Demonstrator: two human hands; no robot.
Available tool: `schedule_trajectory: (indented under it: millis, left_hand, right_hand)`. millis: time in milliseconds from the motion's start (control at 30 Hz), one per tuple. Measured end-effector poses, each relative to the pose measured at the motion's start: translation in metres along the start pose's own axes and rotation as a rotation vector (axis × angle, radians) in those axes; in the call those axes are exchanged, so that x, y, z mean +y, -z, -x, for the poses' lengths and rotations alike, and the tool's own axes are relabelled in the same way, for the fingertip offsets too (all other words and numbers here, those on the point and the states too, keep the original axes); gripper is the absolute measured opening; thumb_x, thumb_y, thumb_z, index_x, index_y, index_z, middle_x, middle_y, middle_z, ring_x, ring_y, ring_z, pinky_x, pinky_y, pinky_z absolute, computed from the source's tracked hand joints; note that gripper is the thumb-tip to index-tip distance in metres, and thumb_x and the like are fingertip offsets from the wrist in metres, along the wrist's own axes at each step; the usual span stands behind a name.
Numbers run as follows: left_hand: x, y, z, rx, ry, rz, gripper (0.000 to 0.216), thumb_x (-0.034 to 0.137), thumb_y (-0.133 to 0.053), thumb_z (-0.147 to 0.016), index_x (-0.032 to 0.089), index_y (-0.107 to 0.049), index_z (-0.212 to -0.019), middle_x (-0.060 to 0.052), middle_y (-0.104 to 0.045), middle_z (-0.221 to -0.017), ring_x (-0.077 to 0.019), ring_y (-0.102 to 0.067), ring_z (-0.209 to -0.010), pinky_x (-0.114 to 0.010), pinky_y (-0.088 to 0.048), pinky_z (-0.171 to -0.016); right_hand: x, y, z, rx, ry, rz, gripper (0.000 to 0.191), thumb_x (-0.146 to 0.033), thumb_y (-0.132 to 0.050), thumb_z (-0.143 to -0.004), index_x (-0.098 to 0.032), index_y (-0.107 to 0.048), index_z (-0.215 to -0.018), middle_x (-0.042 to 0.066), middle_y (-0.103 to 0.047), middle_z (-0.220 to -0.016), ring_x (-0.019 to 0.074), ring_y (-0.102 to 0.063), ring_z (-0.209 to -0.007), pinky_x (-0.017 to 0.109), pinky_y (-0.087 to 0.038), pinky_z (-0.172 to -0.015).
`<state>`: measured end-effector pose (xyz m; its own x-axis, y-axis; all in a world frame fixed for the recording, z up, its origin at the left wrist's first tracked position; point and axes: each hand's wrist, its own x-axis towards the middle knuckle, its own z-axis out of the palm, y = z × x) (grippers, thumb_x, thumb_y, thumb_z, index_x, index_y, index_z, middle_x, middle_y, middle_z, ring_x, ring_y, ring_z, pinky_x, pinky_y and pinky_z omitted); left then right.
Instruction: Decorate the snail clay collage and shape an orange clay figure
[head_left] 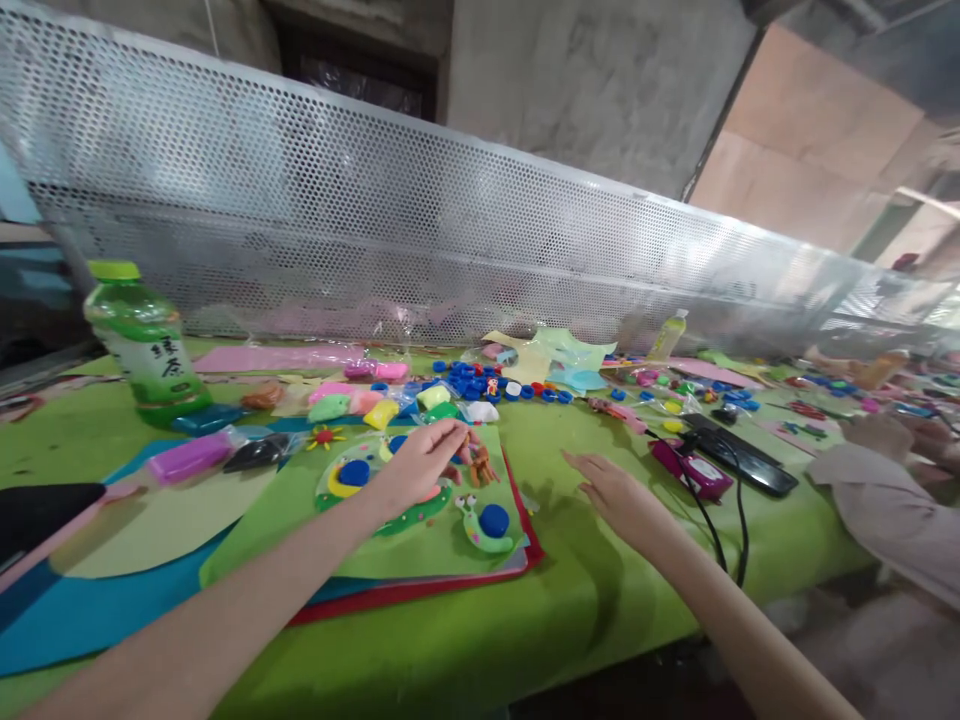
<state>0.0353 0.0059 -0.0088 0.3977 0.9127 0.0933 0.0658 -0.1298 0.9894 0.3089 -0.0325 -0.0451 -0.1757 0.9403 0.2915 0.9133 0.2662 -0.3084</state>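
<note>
My left hand (424,465) hovers over the green paper sheet (337,555), its fingers pinched together. What lies in the pinch, if anything, is too small to tell. Right beside its fingertips is a small brown clay figure (482,466). Below that a green clay snail (480,530) with a blue cap (494,521) as its shell lies on the sheet. Under my left wrist are a yellow clay shape with another blue cap (355,473) and a green clay patch (420,515), partly covered. My right hand (615,495) is open above the green tablecloth, fingers stretched, holding nothing.
A green tea bottle (154,350) stands at the left. Packets of coloured clay (330,407) and many blue caps (476,380) line the back before a perforated metal screen (360,220). To the right are a black device (739,455), cables, and another person's sleeve (877,500).
</note>
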Motion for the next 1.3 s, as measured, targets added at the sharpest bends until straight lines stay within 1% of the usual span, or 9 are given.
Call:
schedule_trajectory:
  millis: [167, 333, 600, 700, 867, 933, 1067, 1167, 1300]
  left_hand:
    - [0.000, -0.003, 0.006, -0.038, -0.037, -0.072, 0.019, 0.034, -0.061, -0.076, 0.016, -0.066, -0.074, -0.003, -0.066, -0.069, -0.0114, -0.058, -0.060, -0.022, -0.047, -0.059]
    - [-0.005, -0.029, 0.020, -0.016, -0.043, -0.101, 0.033, 0.032, -0.056, -0.079, 0.021, -0.063, -0.110, -0.004, -0.067, -0.110, -0.0212, -0.063, -0.097, -0.035, -0.048, -0.089]
    - [-0.013, -0.058, 0.059, -0.096, -0.118, -0.118, 0.057, 0.051, -0.029, -0.089, 0.021, -0.032, -0.138, -0.001, -0.027, -0.147, -0.0208, -0.015, -0.138, -0.037, -0.013, -0.115]
    - [-0.023, -0.053, 0.058, -0.111, -0.121, -0.042, 0.065, 0.059, -0.023, -0.087, 0.021, -0.027, -0.140, 0.000, -0.015, -0.151, -0.0215, -0.002, -0.139, -0.040, -0.005, -0.115]
    - [-0.011, -0.039, 0.034, 0.120, -0.150, 0.178, 0.067, 0.065, -0.019, -0.084, 0.027, -0.027, -0.139, 0.007, -0.009, -0.151, -0.0193, 0.002, -0.139, -0.038, 0.003, -0.115]
    - [0.004, -0.031, 0.022, 0.328, -0.191, 0.257, 0.076, 0.067, -0.010, -0.082, 0.021, -0.024, -0.141, 0.005, -0.004, -0.152, -0.0199, 0.005, -0.139, -0.037, 0.007, -0.114]
    - [0.020, -0.023, 0.010, 0.451, -0.258, 0.335, 0.077, 0.068, -0.016, -0.081, 0.020, -0.022, -0.141, 0.004, -0.007, -0.152, -0.0200, 0.006, -0.139, -0.035, 0.011, -0.113]
    - [0.011, -0.034, 0.025, 0.371, -0.270, 0.330, 0.080, 0.075, -0.017, -0.075, 0.028, -0.031, -0.138, 0.009, -0.013, -0.151, -0.0208, 0.009, -0.139, -0.036, 0.010, -0.113]
    - [-0.015, -0.052, 0.062, -0.124, -0.224, 0.292, 0.073, 0.076, -0.015, -0.075, 0.040, -0.031, -0.136, 0.014, -0.015, -0.150, -0.0220, 0.006, -0.139, -0.039, 0.003, -0.115]
  right_hand:
    - [-0.025, 0.007, -0.002, 0.143, -0.013, -0.139, 0.038, -0.031, -0.036, -0.090, -0.018, -0.052, -0.121, 0.013, -0.060, -0.116, 0.0225, -0.059, -0.098, 0.039, -0.049, -0.082]
    - [-0.089, -0.017, -0.024, 0.566, -0.066, -0.824, 0.037, -0.040, -0.032, -0.090, -0.019, -0.051, -0.115, 0.012, -0.055, -0.122, 0.0201, -0.055, -0.105, 0.036, -0.048, -0.082]
    - [-0.134, -0.028, -0.057, 0.966, -0.133, -0.977, 0.050, -0.052, -0.023, -0.089, -0.023, -0.049, -0.122, 0.009, -0.045, -0.133, 0.0217, -0.039, -0.124, 0.046, -0.030, -0.101]
    - [-0.149, -0.035, -0.045, 0.880, -0.094, -1.008, 0.059, -0.058, -0.020, -0.088, -0.024, -0.040, -0.132, 0.007, -0.033, -0.143, 0.0215, -0.027, -0.133, 0.048, -0.020, -0.108]
    - [-0.189, -0.065, -0.004, 0.352, -0.024, -1.280, 0.069, -0.064, -0.016, -0.086, -0.024, -0.026, -0.142, 0.005, -0.028, -0.147, 0.0217, -0.019, -0.137, 0.047, -0.023, -0.109]
    - [-0.203, -0.078, 0.008, 0.349, -0.016, -1.325, 0.067, -0.063, -0.020, -0.087, -0.025, -0.030, -0.140, 0.004, -0.033, -0.145, 0.0219, -0.024, -0.135, 0.044, -0.030, -0.106]
    - [-0.218, -0.095, 0.013, 0.409, -0.065, -1.356, 0.064, -0.061, -0.025, -0.087, -0.025, -0.033, -0.139, 0.003, -0.039, -0.141, 0.0240, -0.034, -0.131, 0.045, -0.036, -0.102]
    - [-0.213, -0.085, 0.004, 0.413, -0.116, -1.402, 0.064, -0.060, -0.017, -0.089, -0.026, -0.024, -0.142, 0.003, -0.031, -0.145, 0.0238, -0.029, -0.133, 0.049, -0.033, -0.103]
    - [-0.185, -0.041, -0.018, 0.573, -0.223, -1.446, 0.079, -0.070, -0.011, -0.081, -0.023, -0.011, -0.145, 0.001, -0.010, -0.151, 0.0213, -0.008, -0.139, 0.049, -0.010, -0.111]
